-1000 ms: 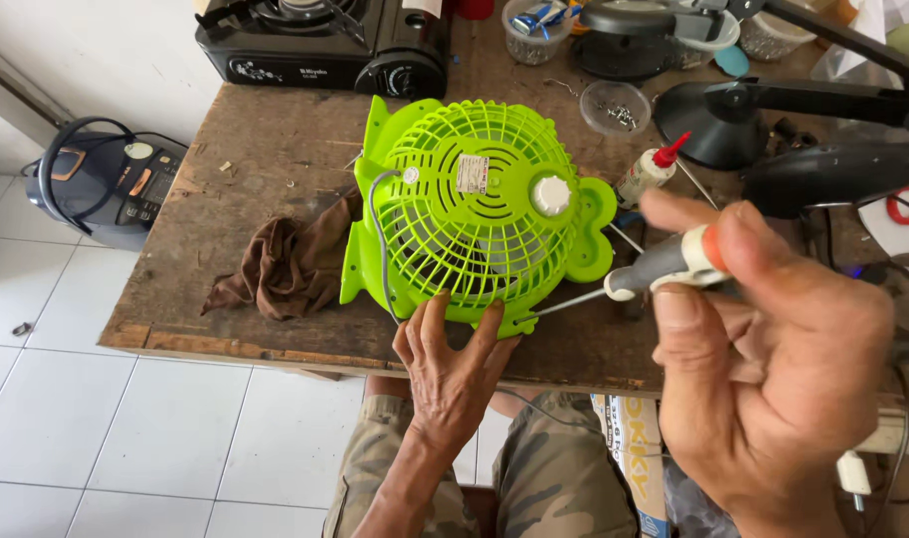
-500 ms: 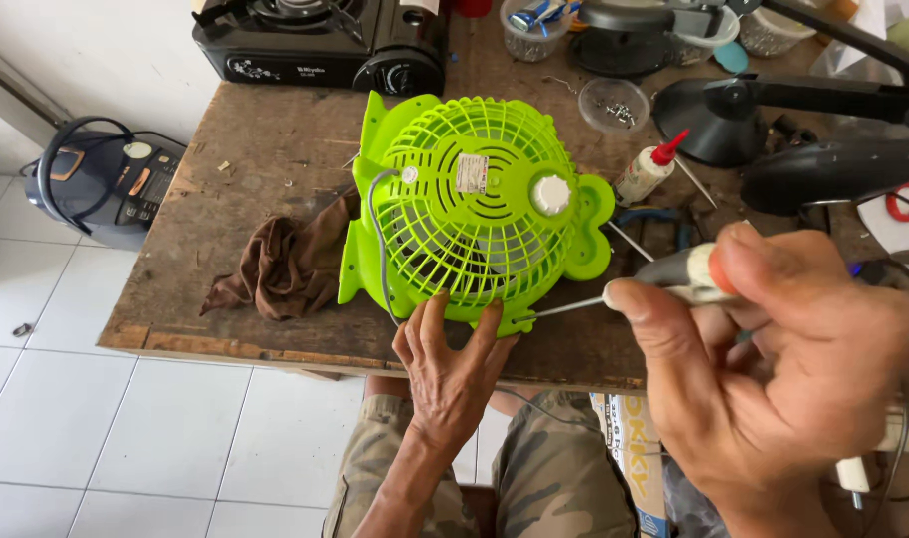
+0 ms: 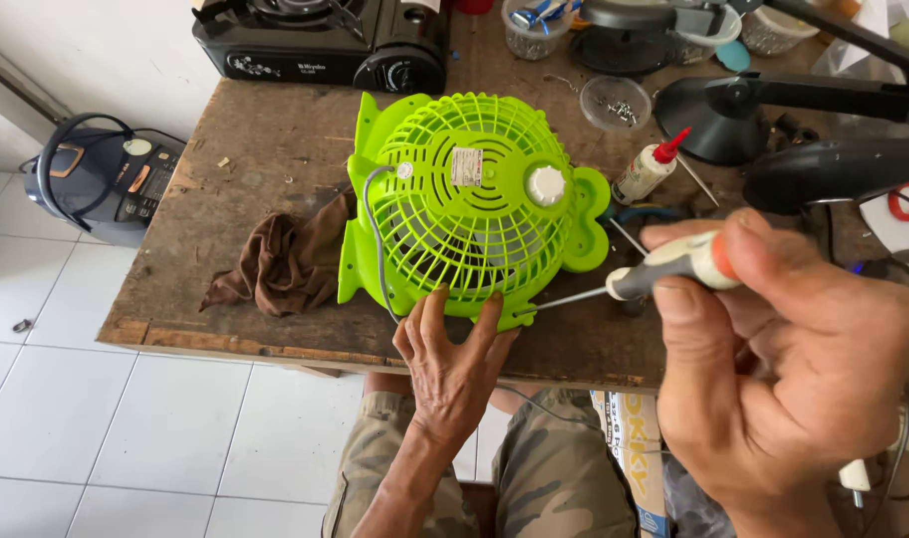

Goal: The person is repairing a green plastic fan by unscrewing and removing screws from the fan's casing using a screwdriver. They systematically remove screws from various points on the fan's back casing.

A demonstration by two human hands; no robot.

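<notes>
A bright green plastic fan (image 3: 471, 204) lies grille-up on a worn wooden table (image 3: 235, 169). My left hand (image 3: 451, 364) rests flat at the table's near edge, fingertips touching the fan's lower rim. My right hand (image 3: 788, 359), close to the camera, grips a grey and orange screwdriver (image 3: 663, 267). Its thin metal shaft points left, and the tip meets the fan's lower right corner.
A brown rag (image 3: 280, 261) lies left of the fan. A black gas stove (image 3: 320, 40) stands at the back. A glue bottle with a red tip (image 3: 649, 169), a clear lid, jars and black tools crowd the right. A dark appliance (image 3: 101, 179) sits on the tiled floor.
My right hand has turned on the screwdriver handle and shifted slightly lower. The tip stays at the fan's corner. The left hand and fan have not moved.
</notes>
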